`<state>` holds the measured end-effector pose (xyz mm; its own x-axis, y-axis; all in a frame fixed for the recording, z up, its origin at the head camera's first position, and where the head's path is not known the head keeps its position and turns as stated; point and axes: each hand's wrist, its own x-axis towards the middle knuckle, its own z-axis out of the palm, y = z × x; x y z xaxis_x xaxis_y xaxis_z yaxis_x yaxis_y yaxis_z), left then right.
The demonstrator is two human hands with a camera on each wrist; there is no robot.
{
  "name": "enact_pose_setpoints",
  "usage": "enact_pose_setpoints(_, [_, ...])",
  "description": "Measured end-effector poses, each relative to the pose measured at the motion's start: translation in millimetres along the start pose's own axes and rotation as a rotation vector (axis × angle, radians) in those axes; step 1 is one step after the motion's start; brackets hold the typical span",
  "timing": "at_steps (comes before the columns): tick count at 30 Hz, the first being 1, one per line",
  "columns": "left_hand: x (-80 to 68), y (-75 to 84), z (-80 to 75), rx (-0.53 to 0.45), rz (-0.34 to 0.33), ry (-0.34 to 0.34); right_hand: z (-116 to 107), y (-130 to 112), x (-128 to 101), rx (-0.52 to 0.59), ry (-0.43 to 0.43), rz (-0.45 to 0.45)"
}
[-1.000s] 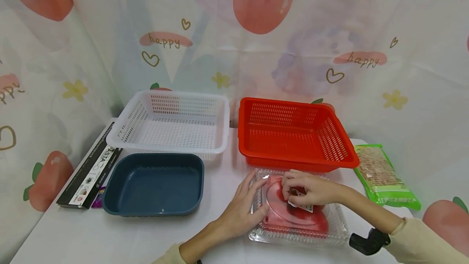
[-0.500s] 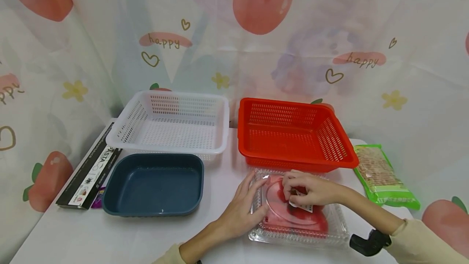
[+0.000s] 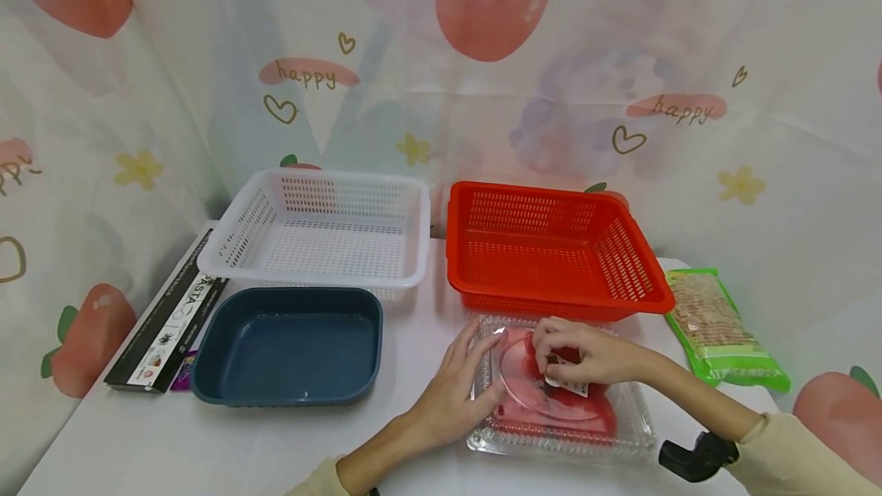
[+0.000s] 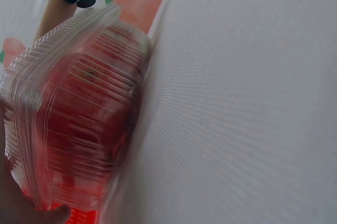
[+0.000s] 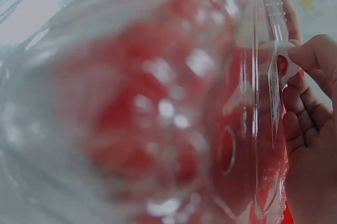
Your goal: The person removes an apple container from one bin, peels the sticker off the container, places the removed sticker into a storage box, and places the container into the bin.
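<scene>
A clear plastic clamshell box [image 3: 630,416] with red contents lies on the table in front of the red basket. A white printed label [image 3: 576,388] is on its lid. My right hand [image 3: 592,356] pinches the label's edge between thumb and fingers. In the right wrist view the label [image 5: 274,95] curls up off the lid at that end, while the rest lies against it. My left hand [image 3: 451,396] rests on the box's left side, its fingers extended over the lid's edge. The left wrist view shows the box's ribbed wall [image 4: 92,103], with the red contents blurred behind it.
Behind the box stands a red perforated basket [image 3: 551,301]. At the left are a white perforated basket [image 3: 313,278] and a dark blue tub [image 3: 289,396]. A black pasta box [image 3: 161,320] lies at the far left; a green-edged food bag [image 3: 723,327] lies at the right.
The head view has shifted very slightly. Both hands keep their places on the box, and the right hand still pinches the label.
</scene>
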<state>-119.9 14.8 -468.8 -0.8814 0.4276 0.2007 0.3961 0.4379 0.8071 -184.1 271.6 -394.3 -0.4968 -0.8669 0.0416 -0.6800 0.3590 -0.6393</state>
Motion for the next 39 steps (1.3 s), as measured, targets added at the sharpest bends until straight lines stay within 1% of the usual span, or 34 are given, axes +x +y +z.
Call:
enact_pose_setpoints(9, [-0.2,-0.7,0.1,-0.004,0.004,-0.003,0.6,1.8,0.1,-0.001,0.002,-0.006])
enact_pose_setpoints(16, [0.2,0.4,-0.6,-0.021,-0.003,-0.005,0.1,1.7,0.0,-0.003,-0.005,0.022])
enact_pose_setpoints(26, [-0.7,1.2,0.3,-0.032,0.003,0.0,0.1,2.5,-0.8,-0.006,-0.009,0.03])
enact_pose_setpoints(35, [-0.3,2.4,0.1,-0.03,0.012,0.01,-0.5,2.3,-3.0,-0.016,0.005,-0.013])
enact_pose_setpoints(39, [-0.6,1.7,0.5,-0.022,0.012,0.011,-1.3,1.9,-3.4,-0.014,0.003,-0.011])
